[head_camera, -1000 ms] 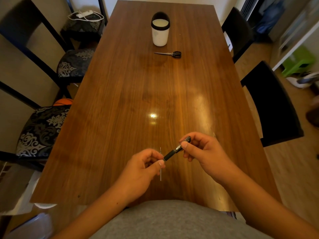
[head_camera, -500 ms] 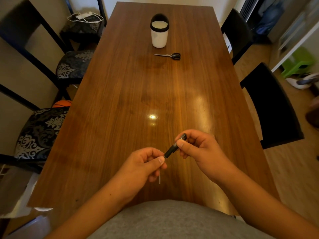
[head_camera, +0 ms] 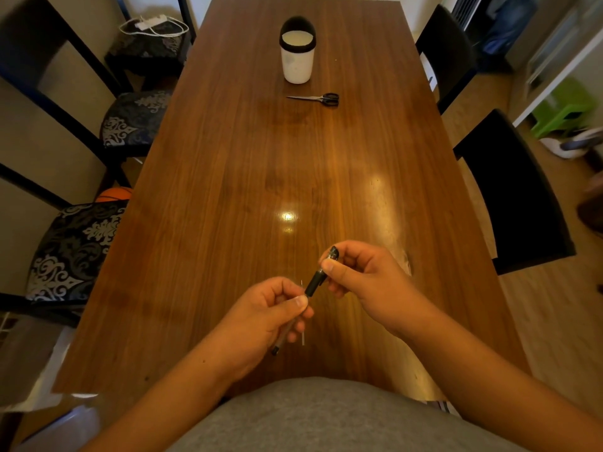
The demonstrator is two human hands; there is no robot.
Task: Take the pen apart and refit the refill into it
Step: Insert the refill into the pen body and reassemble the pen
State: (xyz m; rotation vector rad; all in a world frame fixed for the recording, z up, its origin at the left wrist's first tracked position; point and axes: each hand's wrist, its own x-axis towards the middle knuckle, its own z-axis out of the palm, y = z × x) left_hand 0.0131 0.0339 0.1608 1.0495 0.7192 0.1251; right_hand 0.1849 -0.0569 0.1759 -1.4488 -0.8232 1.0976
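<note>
Both hands hold a black pen (head_camera: 316,282) above the near part of the wooden table (head_camera: 248,177). My right hand (head_camera: 362,282) pinches the pen's upper end between thumb and fingers. My left hand (head_camera: 270,318) grips the lower, clear part of the barrel, whose dark tip sticks out below the fingers. A thin pale refill (head_camera: 303,337) lies on the table just under my left hand, mostly hidden by it.
A white cup with a black lid (head_camera: 297,50) stands at the far middle of the table, black-handled scissors (head_camera: 318,98) in front of it. Patterned chairs (head_camera: 75,243) line the left side, black chairs (head_camera: 515,194) the right.
My hands have drawn closer together and the pen has tilted more upright. The clear lower barrel now shows below my left hand.
</note>
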